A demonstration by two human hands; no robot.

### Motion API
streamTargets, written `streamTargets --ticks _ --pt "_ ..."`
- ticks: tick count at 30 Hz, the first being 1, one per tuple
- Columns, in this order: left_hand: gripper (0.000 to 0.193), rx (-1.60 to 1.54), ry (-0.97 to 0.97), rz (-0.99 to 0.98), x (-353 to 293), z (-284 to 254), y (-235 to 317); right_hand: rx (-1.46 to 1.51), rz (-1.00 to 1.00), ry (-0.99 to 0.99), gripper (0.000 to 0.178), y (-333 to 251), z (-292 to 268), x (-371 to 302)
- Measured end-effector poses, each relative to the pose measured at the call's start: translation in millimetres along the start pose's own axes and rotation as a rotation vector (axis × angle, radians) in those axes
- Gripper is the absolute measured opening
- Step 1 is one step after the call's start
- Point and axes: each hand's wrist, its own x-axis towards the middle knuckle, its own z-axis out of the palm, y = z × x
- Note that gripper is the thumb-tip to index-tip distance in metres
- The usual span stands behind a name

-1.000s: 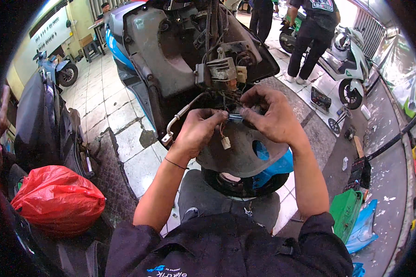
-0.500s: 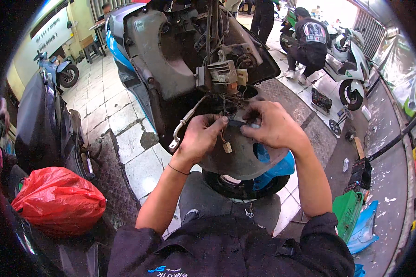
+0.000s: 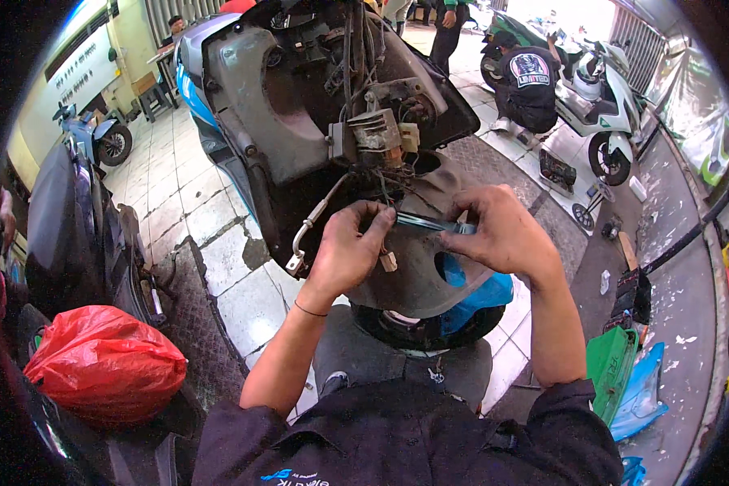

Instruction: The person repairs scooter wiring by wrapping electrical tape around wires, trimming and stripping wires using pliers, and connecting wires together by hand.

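Note:
A glossy strip of black tape (image 3: 421,220) is stretched between my two hands in front of the stripped scooter front (image 3: 287,121). My left hand (image 3: 351,247) pinches its left end beside thin wires hanging from the scooter; the exact meeting point is hidden by the fingers. My right hand (image 3: 506,231) is closed on the right end, thumb below and fingers curled above. Just under the left fingertips dangles a pale connector (image 3: 390,262). Above the hands sit a finned metal part (image 3: 374,134) and a wiring bundle (image 3: 381,174).
A bent metal tube (image 3: 320,212) juts out left of my hands. At lower left, a red plastic bag (image 3: 105,364) rests on another scooter. A green box (image 3: 613,360) and a blue panel (image 3: 641,397) lie at right. Beyond, a person (image 3: 526,85) crouches by a white scooter (image 3: 607,109).
My right hand has moved right, away from the left, and a longer stretch of tape now shows between them. The left hand still pinches by the wires. The view has shifted slightly.

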Motion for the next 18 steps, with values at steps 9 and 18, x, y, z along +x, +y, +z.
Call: streamTargets --ticks 9,18 --pt "0.040 0.521 0.090 0.790 5.6 5.4 27.0 0.020 -0.127 0.084 0.031 7.4 -1.5 -0.4" --pt "0.040 -0.108 -0.405 0.509 4.7 3.4 43.1 -0.175 -0.184 -0.018 0.051 -32.0 -29.1 -30.4"
